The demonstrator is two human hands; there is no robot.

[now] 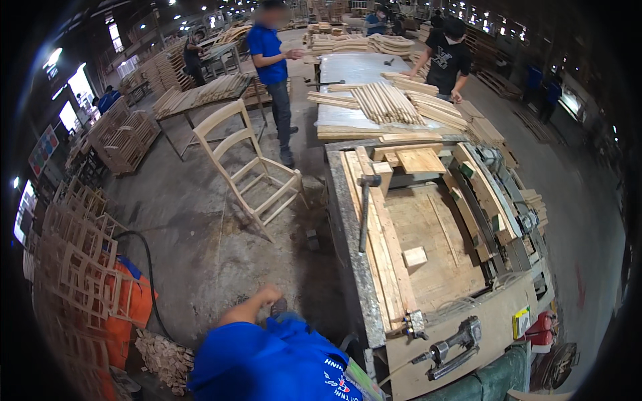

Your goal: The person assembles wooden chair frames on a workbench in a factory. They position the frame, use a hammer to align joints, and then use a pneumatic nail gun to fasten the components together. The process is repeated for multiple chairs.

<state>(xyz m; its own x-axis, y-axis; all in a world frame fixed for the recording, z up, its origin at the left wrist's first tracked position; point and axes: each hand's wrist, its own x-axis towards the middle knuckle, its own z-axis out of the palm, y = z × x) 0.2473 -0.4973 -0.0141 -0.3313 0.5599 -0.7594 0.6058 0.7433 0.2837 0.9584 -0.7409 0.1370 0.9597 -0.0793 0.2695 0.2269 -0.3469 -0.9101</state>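
My left hand (269, 293) hangs low in front of my blue shirt, over the concrete floor, and touches no object that I can see. It is small and blurred, so its fingers cannot be read. My right hand is out of view. Ahead of the left hand, a bare wooden chair frame (256, 190) with a slatted back and no seat stands on the floor. To my right is a clamping bench (428, 220) with wooden rails. A hammer (364, 212) lies along its left side, and a small wood block (414, 256) rests inside. Nearer me lies a pneumatic nail gun (455, 347).
Beyond the bench, a table (341, 67) carries stacked wooden sticks (388, 103). One person (269, 60) stands at its left, another (448, 60) at its right. Chair frames (77, 247) pile up at left, near a black hose (150, 267) and wood scraps (164, 361).
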